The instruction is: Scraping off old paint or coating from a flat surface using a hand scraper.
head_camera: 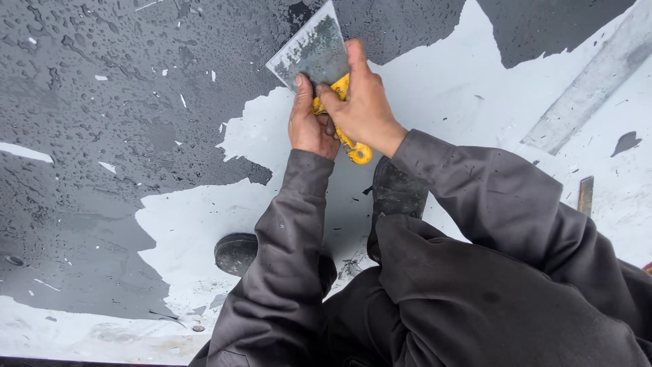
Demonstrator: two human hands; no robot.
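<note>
The dark wet coating (102,136) lies left of the bare white floor (190,224). The left hand (309,122) and right hand (363,102) wrap their fingers tight on the yellow-handled scraper (316,51), its blade at the coating's edge. On this wet surface the blade may skid, or a boot (236,253) slip.

Floor (435,88): flat, pale surface, partly covered by a dark grey coating (102,136) beaded with water drops. Coating spreads to the left of and beyond the hands (339,109); bare pale patches lie directly under them and to their right, with ragged edges. Small pale flecks dot the coating left of the hands. A pale grey strip (591,85) runs diagonally at far right. A separate dark patch (625,142) and a narrow brownish piece (585,195) lie below that strip.
</note>
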